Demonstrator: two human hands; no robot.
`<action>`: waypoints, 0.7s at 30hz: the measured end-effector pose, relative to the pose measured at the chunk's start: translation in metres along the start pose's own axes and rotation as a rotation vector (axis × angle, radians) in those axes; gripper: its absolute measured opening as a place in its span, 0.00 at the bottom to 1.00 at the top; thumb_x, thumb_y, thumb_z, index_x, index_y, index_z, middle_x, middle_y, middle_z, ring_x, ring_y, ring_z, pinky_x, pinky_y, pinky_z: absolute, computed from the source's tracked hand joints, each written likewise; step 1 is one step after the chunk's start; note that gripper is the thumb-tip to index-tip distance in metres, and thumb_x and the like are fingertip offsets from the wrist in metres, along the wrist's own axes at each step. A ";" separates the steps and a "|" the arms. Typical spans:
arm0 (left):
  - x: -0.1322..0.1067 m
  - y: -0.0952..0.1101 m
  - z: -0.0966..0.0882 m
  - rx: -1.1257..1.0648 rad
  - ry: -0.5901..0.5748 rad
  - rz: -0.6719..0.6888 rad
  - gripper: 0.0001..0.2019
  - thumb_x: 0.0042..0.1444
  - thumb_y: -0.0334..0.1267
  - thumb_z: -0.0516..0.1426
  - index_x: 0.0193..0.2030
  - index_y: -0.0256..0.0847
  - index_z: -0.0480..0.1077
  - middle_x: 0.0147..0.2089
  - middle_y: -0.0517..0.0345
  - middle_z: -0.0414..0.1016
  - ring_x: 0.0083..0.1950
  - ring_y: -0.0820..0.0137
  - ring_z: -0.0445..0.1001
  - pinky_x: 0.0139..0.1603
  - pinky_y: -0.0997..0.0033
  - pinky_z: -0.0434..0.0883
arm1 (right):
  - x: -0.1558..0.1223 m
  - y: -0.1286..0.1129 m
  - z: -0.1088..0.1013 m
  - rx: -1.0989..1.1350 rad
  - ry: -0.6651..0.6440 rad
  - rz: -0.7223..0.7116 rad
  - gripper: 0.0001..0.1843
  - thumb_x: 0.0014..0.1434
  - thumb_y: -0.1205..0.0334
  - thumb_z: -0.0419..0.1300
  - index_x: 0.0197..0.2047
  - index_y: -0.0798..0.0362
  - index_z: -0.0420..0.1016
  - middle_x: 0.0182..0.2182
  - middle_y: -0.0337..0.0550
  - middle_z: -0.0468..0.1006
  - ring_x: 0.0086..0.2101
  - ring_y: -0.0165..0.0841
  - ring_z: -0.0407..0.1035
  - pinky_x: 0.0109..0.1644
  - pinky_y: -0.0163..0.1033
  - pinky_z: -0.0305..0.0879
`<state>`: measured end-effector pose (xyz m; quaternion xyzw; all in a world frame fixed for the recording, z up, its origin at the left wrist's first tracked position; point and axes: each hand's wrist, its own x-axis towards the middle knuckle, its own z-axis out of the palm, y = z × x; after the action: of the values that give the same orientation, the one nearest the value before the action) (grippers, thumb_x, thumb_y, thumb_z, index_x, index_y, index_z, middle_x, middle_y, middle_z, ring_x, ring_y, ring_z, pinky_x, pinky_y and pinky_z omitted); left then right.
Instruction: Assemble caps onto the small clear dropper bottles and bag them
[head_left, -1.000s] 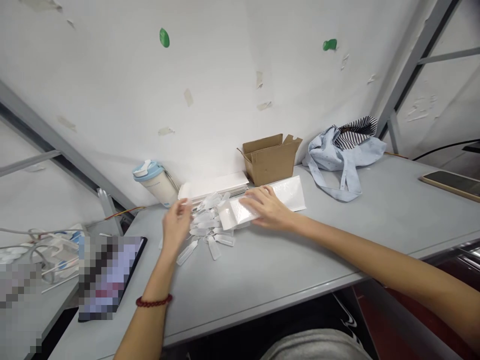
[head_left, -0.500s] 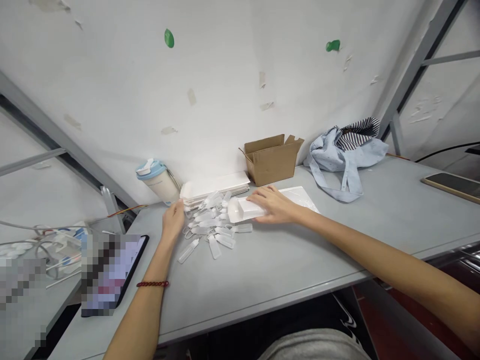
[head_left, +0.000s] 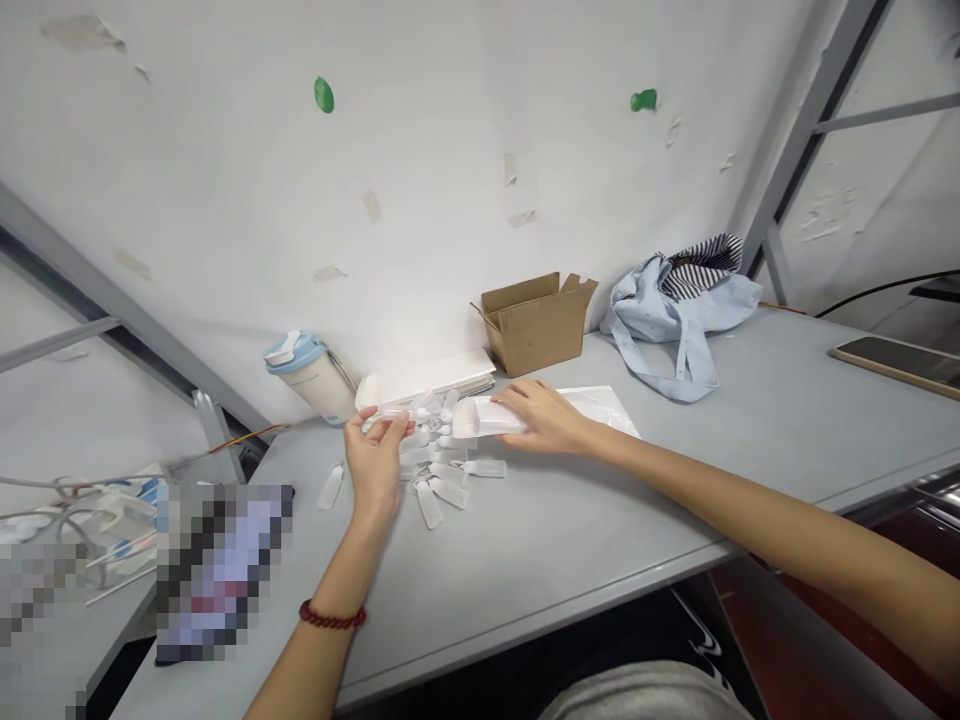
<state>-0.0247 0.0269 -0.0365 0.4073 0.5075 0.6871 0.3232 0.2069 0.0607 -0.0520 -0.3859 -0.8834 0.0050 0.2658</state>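
My left hand [head_left: 375, 462] pinches a small translucent plastic piece [head_left: 396, 412] between thumb and fingers, just above the pile. My right hand [head_left: 541, 415] is wrapped round a narrow white box [head_left: 484, 417], whose open end faces left toward my left hand. Several similar translucent pieces [head_left: 450, 492], tag-shaped and some with thin loops, lie heaped below and between the hands. One loose piece [head_left: 331, 487] rests left of my left wrist. Behind the heap is a stack of flat white cartons [head_left: 431, 376]. A white plastic-like sheet [head_left: 604, 407] lies partly under my right forearm.
At the back stand a blue-lidded cup [head_left: 315, 380] and an open cardboard box [head_left: 538, 325]. A light blue cloth bag [head_left: 667, 320] slumps to their right. A phone [head_left: 900, 362] lies far right; a blurred-out device [head_left: 225, 575] is at left. The table's front edge [head_left: 570, 617] runs below.
My left hand has moved right over the heap and now holds a translucent piece. A loose piece shows left of that wrist. My right hand still grips the white box; the view has shifted slightly.
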 end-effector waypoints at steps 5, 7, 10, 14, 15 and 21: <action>-0.009 -0.008 0.009 -0.035 -0.020 -0.022 0.19 0.46 0.33 0.63 0.39 0.42 0.56 0.28 0.63 0.75 0.28 0.75 0.75 0.39 0.72 0.70 | 0.000 -0.002 0.002 0.029 -0.016 0.015 0.24 0.52 0.53 0.60 0.51 0.53 0.67 0.45 0.50 0.72 0.46 0.42 0.64 0.49 0.48 0.58; -0.012 -0.012 0.012 -0.049 -0.034 -0.014 0.18 0.46 0.34 0.63 0.38 0.42 0.56 0.27 0.63 0.75 0.28 0.75 0.75 0.39 0.72 0.70 | 0.000 -0.003 0.003 0.030 -0.014 0.018 0.24 0.52 0.53 0.61 0.51 0.53 0.67 0.45 0.50 0.72 0.47 0.43 0.63 0.49 0.48 0.57; -0.014 -0.017 0.015 -0.066 -0.023 -0.002 0.17 0.46 0.34 0.63 0.37 0.42 0.57 0.26 0.64 0.75 0.28 0.75 0.75 0.39 0.72 0.70 | 0.000 -0.004 0.004 0.026 0.001 0.020 0.24 0.52 0.54 0.61 0.51 0.53 0.66 0.45 0.51 0.72 0.47 0.43 0.63 0.49 0.48 0.57; -0.013 -0.015 0.014 -0.129 0.074 0.023 0.16 0.46 0.33 0.62 0.36 0.42 0.58 0.25 0.66 0.74 0.29 0.75 0.76 0.43 0.70 0.70 | 0.000 -0.006 0.006 0.031 0.016 0.007 0.24 0.52 0.54 0.60 0.51 0.54 0.66 0.44 0.51 0.72 0.46 0.43 0.63 0.49 0.47 0.56; -0.013 -0.014 0.014 -0.145 0.095 0.025 0.16 0.46 0.33 0.62 0.36 0.42 0.58 0.25 0.66 0.74 0.29 0.76 0.76 0.44 0.70 0.70 | 0.000 -0.006 0.006 0.033 0.016 0.005 0.24 0.52 0.54 0.60 0.51 0.54 0.66 0.44 0.51 0.72 0.46 0.43 0.63 0.49 0.47 0.56; -0.016 -0.013 0.015 -0.141 0.118 -0.010 0.14 0.46 0.33 0.61 0.35 0.42 0.58 0.27 0.65 0.74 0.30 0.73 0.76 0.46 0.65 0.71 | 0.001 -0.007 0.006 0.032 0.021 0.017 0.23 0.52 0.55 0.60 0.50 0.53 0.66 0.43 0.50 0.72 0.46 0.43 0.63 0.49 0.47 0.56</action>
<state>-0.0034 0.0236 -0.0507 0.3397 0.4781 0.7423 0.3241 0.1993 0.0573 -0.0550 -0.3892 -0.8770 0.0171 0.2812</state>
